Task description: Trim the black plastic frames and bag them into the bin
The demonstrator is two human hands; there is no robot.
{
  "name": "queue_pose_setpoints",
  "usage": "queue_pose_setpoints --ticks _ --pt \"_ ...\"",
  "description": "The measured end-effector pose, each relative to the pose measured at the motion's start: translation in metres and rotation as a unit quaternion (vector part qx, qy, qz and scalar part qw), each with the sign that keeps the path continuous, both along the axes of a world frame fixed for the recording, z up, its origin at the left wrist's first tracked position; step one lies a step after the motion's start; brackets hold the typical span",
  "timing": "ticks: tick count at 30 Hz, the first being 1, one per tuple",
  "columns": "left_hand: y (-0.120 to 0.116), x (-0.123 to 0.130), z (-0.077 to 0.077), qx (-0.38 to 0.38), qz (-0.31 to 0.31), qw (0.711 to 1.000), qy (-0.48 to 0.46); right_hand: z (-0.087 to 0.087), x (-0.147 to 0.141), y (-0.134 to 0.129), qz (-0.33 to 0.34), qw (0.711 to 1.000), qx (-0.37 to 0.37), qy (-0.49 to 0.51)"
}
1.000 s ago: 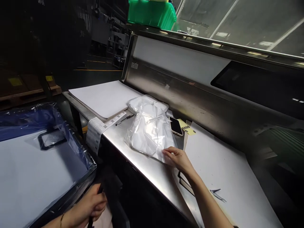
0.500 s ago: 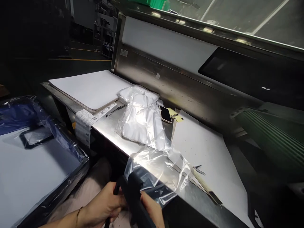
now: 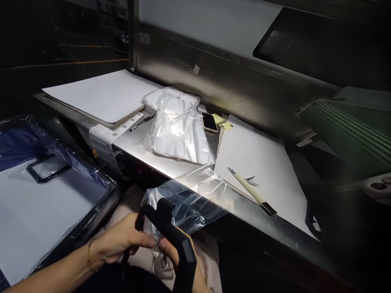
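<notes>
A black angular frame-shaped part [image 3: 185, 248] is at the bottom centre, over my lap, with a clear plastic bag [image 3: 189, 203] around and behind it. My left hand [image 3: 125, 240] has its fingers wrapped round the part's left side and pinches the bag's plastic with the thumb. My right hand [image 3: 175, 252], partly hidden behind the black part, holds the bag with its thumb close to the left one. The bag's far end lies over the table's front edge. A pile of clear bags [image 3: 180, 126] rests on the metal table just beyond.
On the metal table [image 3: 137, 156] are a white sheet stack [image 3: 104, 97], a pen [image 3: 141, 123], a phone [image 3: 209, 121], a cutter [image 3: 252, 190] and small snips [image 3: 252, 181] on white board [image 3: 265, 162]. A plastic-lined box [image 3: 61, 211] stands left; green crates [image 3: 351, 134] right.
The view has shifted, so the table sits higher and further left. My hands have risen slightly with the black part, and the bag has been drawn toward me, off the pile and cutter.
</notes>
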State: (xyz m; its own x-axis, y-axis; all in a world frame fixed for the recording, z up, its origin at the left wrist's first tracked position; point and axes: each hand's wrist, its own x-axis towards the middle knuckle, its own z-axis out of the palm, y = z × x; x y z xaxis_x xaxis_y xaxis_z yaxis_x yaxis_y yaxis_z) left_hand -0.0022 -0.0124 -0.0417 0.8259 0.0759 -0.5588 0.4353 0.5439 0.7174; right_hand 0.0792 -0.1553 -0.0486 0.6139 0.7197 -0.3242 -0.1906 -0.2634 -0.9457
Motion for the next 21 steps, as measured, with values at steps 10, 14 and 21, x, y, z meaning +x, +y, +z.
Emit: queue_pose_setpoints --ticks 10,14,21 --pt "-0.005 -0.004 -0.013 0.030 -0.002 1.000 0.009 -0.032 -0.014 0.003 0.026 0.994 0.053 0.090" --pt "-0.007 -0.006 -0.014 0.032 -0.012 0.999 0.008 -0.038 -0.011 -0.004 -0.006 0.985 0.090 0.146" --pt "0.014 -0.011 -0.040 0.118 0.069 0.989 0.064 -0.061 0.015 -0.024 -0.135 0.960 0.132 0.209"
